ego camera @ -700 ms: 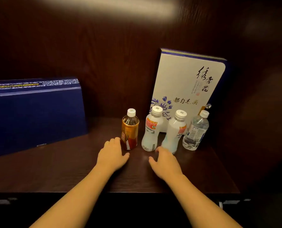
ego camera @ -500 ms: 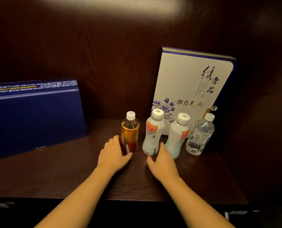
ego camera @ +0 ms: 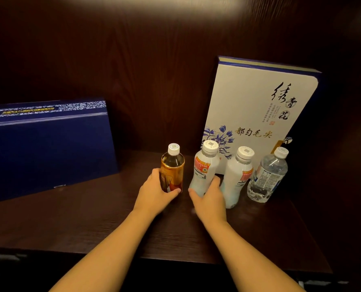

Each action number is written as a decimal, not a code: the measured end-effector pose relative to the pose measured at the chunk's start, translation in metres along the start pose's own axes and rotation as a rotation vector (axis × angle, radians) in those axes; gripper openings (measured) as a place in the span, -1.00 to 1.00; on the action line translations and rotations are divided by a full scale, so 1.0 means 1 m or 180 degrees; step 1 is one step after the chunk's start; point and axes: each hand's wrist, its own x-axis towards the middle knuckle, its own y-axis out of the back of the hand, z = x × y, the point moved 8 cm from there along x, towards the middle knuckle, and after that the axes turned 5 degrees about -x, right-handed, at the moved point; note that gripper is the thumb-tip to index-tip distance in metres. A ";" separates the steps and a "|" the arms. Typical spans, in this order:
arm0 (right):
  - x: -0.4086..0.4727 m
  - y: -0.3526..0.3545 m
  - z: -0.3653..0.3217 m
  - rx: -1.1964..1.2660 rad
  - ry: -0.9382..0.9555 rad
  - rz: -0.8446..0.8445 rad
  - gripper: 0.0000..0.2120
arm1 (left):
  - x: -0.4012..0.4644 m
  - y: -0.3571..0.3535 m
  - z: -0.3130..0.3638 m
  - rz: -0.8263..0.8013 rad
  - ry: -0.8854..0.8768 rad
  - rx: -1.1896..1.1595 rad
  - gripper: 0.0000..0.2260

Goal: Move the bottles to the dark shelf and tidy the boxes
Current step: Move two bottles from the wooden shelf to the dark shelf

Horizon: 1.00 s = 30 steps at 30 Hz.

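Four bottles in a row on dark shelf (ego camera: 259,234), 12 o'clock of hands | left hand (ego camera: 154,194) grips tea bottle (ego camera: 172,168) low | right hand (ego camera: 210,200) wraps white bottle (ego camera: 204,168) base | full, heavyish, smooth plastic; hold mid-body.

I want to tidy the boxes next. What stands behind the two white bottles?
The white box stands upright behind the two white bottles, against the shelf's back wall. The bottles cover its lower edge, so whether it touches them cannot be seen.
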 end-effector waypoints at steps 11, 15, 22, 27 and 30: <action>-0.047 0.012 0.006 0.0012 -0.0107 -0.0085 -0.44 | -0.038 0.013 0.000 -0.0141 -0.0149 -0.0019 -0.37; -0.073 0.026 0.013 -0.0057 -0.0225 -0.0017 -0.44 | -0.056 0.011 0.004 -0.0290 -0.0218 -0.0073 -0.39; -0.107 0.072 0.035 -0.0074 -0.0319 0.0191 -0.41 | -0.091 -0.010 0.033 -0.0566 -0.0415 -0.0085 -0.39; -0.131 0.123 0.056 -0.0005 -0.0305 0.0254 -0.43 | -0.124 -0.034 0.072 -0.0830 -0.0601 -0.0178 -0.36; -0.148 0.162 0.073 -0.0064 -0.0265 0.0387 -0.44 | -0.149 -0.051 0.103 -0.0887 -0.0693 -0.0246 -0.35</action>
